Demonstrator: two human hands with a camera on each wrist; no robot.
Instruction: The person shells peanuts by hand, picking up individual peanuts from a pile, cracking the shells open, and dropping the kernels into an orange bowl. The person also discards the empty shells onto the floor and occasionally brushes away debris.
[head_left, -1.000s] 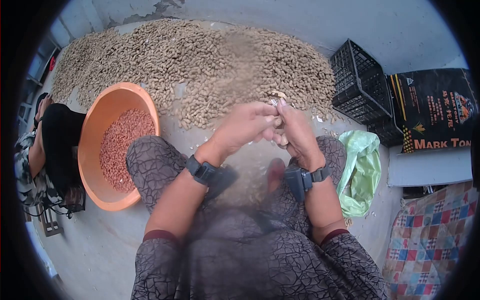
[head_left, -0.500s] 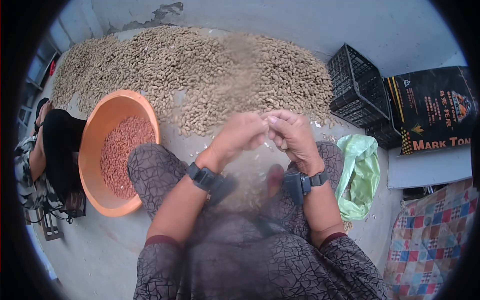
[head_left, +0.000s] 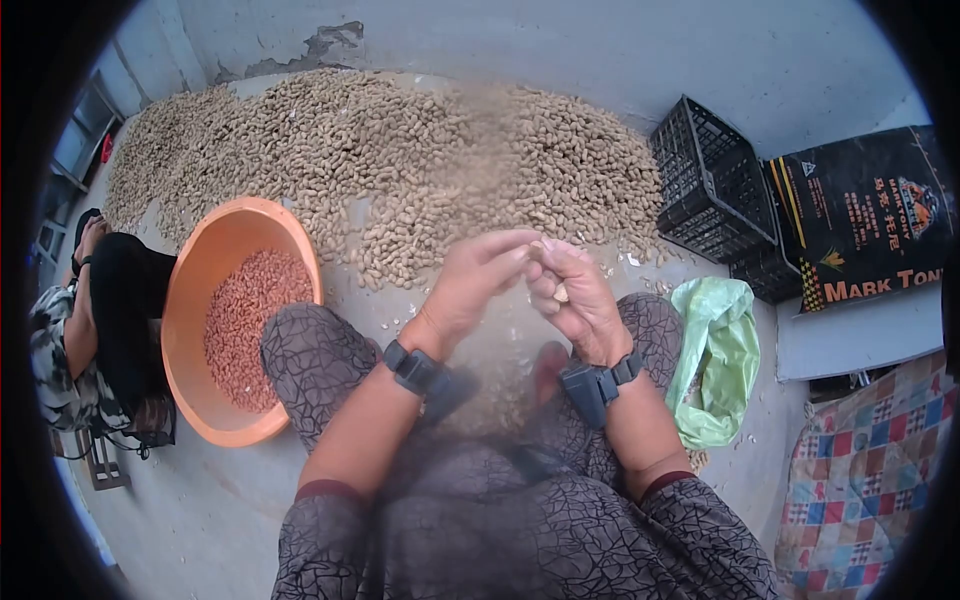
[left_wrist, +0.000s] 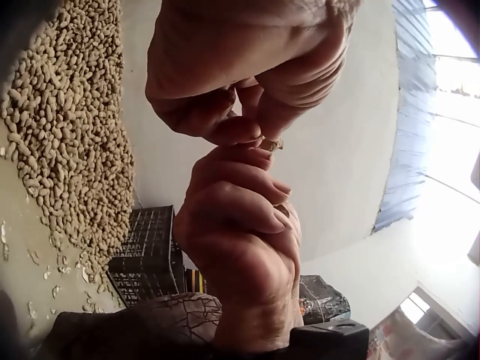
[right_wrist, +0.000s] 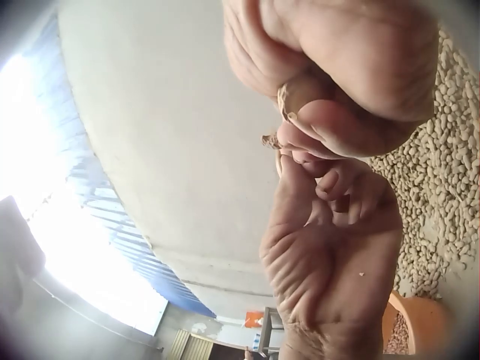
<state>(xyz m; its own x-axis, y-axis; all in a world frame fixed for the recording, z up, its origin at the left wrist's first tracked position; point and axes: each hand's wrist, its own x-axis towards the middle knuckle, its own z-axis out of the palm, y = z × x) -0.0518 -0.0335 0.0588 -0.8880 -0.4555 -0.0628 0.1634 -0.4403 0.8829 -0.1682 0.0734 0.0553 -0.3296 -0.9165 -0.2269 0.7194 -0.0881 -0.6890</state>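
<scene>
1. Hands, two, fingertips meeting above the lap. Left hand [head_left: 474, 287]: grip narrow, thumb and fingertips at a small brown piece [right_wrist: 268, 141]. Right hand [head_left: 588, 305]: grip curled round one peanut pod [head_left: 561, 293], fingertips at the same piece.
2. Heap of pods [head_left: 330, 165], one, uncountable; tan, rough; on the floor along the far wall.
3. Basin [head_left: 250, 225], one, left; orange, smooth, round; contains numerous reddish kernels [head_left: 250, 335].
4. Knees, two, crackle-patterned cloth; left knee [head_left: 315, 350] overlaps the basin's rim, right knee [head_left: 655, 325] lies beside the bag.
5. Bag [head_left: 730, 345], one, right; green, crumpled plastic.
6. Crates [head_left: 715, 180], at least two, far right; black lattice.
7. Sack [head_left: 865, 215], one, right; black, printed.
8. Checked cloth [head_left: 870, 480], one, near right.
9. Second person [head_left: 75, 330], one, left; partly visible.
</scene>
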